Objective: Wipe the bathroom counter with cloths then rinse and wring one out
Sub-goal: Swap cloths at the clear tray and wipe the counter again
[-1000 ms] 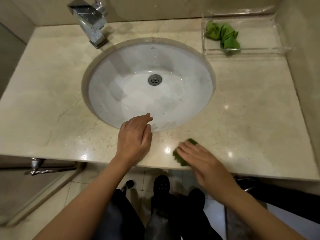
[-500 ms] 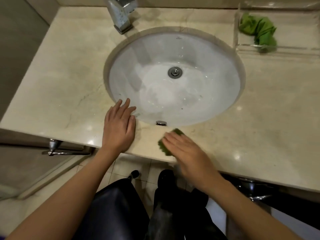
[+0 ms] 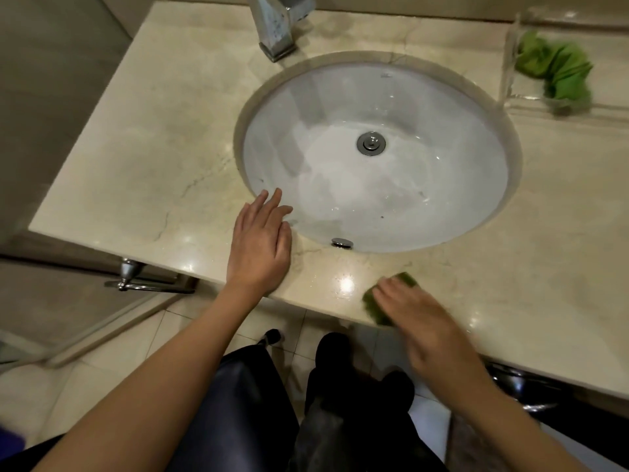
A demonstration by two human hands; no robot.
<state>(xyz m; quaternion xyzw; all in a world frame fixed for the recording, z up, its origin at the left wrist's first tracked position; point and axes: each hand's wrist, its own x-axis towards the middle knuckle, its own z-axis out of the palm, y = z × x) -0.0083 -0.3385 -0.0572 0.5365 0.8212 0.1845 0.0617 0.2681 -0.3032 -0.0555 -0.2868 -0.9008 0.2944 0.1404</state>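
Along the front edge of the glossy, veined marble counter (image 3: 153,165), the right hand (image 3: 418,321) is pressing a dark green cloth (image 3: 372,306) under flat, straight fingers. The left hand (image 3: 260,247) is lying open, fingers spread, at the rim of the smooth white oval basin (image 3: 340,185). A brighter green cloth (image 3: 561,73) is sitting crumpled in a clear tray (image 3: 507,63) at the far right.

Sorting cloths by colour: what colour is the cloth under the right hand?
Dark green cloth, pressed under the right hand; the head view shows it.

beige marble counter (image 3: 136,155) with faucet (image 3: 277,27), clear tray (image 3: 507,66), dark green cloth (image 3: 372,306)
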